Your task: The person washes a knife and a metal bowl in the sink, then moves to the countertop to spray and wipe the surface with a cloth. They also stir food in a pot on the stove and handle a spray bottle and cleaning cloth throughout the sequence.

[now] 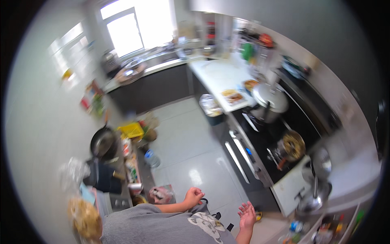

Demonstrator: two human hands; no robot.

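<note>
My left hand (pixel 194 195) is held in front of my grey shirt (pixel 158 222), its fingers curled in. Close by it are a dark loop and a bit of red; whether the fingers grip anything is not clear. To the right, my right hand (pixel 247 216) is raised with its palm up and fingers apart, holding nothing. It is near the end of the counter by the black cooktop (pixel 262 146). On that cooktop stand a small pan of food (pixel 293 146) and a large lidded silver pot (pixel 270 99).
A lidded metal pan (pixel 315 199) rests on the white counter (pixel 288 193) at right. Open shelves with bottles (pixel 297 226) are below it. Along the left wall are a wok (pixel 103 141), a yellow basket (pixel 131 130) and a water bottle (pixel 151 158). A bin (pixel 210 106) stands by the counter.
</note>
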